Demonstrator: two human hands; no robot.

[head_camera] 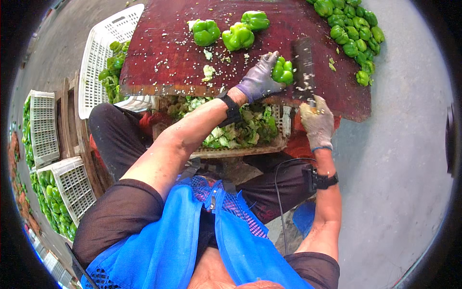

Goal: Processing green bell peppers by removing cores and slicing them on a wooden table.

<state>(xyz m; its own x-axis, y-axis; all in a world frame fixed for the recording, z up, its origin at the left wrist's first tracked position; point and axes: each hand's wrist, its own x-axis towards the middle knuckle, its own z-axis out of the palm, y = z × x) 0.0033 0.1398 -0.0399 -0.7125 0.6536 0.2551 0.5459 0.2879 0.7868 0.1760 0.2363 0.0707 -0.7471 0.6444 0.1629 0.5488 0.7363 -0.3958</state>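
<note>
My left hand (260, 80), in a grey-purple work glove, holds a green bell pepper (283, 71) against the dark red wooden board (155, 57). My right hand (319, 121), in a pale, soiled glove, grips a broad-bladed knife (304, 68) like a cleaver by its handle. The blurred blade points away from me, just right of the pepper, with pale bits stuck to it. Farther back on the board lie three more peppers: one bell pepper (205, 33) at left, a lumpy bell pepper (238, 37) and another bell pepper (255, 20) behind it. Seeds and pale core scraps (208, 72) are scattered around.
A heap of green peppers (355, 34) lines the board's right edge. Below the near edge, between my knees, a crate (249, 151) holds trimmings. At left stand a tall white crate (94, 68), a wooden pallet (66, 119) and pepper-filled crates (76, 188).
</note>
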